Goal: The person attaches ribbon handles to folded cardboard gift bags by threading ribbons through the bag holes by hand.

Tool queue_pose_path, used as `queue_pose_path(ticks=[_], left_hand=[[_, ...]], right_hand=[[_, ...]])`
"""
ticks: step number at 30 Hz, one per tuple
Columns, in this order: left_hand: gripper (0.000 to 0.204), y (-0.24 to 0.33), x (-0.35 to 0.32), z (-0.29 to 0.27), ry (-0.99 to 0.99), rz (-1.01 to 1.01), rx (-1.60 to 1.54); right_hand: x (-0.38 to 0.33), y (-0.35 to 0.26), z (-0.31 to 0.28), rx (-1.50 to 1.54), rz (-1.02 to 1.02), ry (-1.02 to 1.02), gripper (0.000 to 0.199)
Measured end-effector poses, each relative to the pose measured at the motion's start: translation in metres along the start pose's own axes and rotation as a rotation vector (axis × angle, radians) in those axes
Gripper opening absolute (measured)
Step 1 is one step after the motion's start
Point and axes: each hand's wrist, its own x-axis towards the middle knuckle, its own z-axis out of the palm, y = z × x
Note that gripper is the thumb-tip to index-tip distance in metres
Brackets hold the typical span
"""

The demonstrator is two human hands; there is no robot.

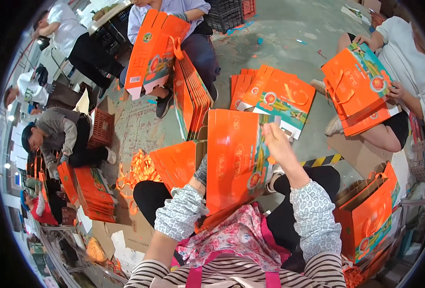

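Note:
An orange gift box [229, 158] with a green picture side stands tilted in front of me above my lap. My left hand [201, 172], in a grey glove, holds its left side; the fingers are hidden by the box. My bare right hand [278, 144] lies against the box's right side near the top, fingers stretched out and slightly blurred. Just left of the box, another orange carton [174, 163] leans by my left forearm. A bunch of orange ribbon handles [144, 168] lies on the floor beyond my left knee.
Folded orange boxes [191, 101] stand ahead, with more lying on the floor [145, 115] at the far middle [275, 93]. Opened boxes [366, 216] stand at my right. Co-workers sit around, one at right holding a box [354, 81]. A red crate [102, 127] is at left.

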Motion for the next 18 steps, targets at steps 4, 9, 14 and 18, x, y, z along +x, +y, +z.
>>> queue_pose_path(ticks=[4,9,14,18], left_hand=[[0.041,0.003,0.013,-0.038,0.004,-0.044,0.02],[0.038,0.007,0.021,-0.03,0.073,0.078,0.03],[0.038,0.004,0.016,-0.036,0.055,0.098,0.109],[0.038,-0.003,0.013,-0.036,-0.027,0.132,0.093]], right_hand=[[-0.005,-0.015,0.001,0.057,0.073,-0.276,0.024],[-0.004,0.006,0.019,-0.096,-0.074,-0.208,0.022],[-0.018,0.013,0.036,-0.02,0.016,-0.316,0.02],[-0.022,0.013,0.042,-0.263,-0.103,-0.273,0.009]])
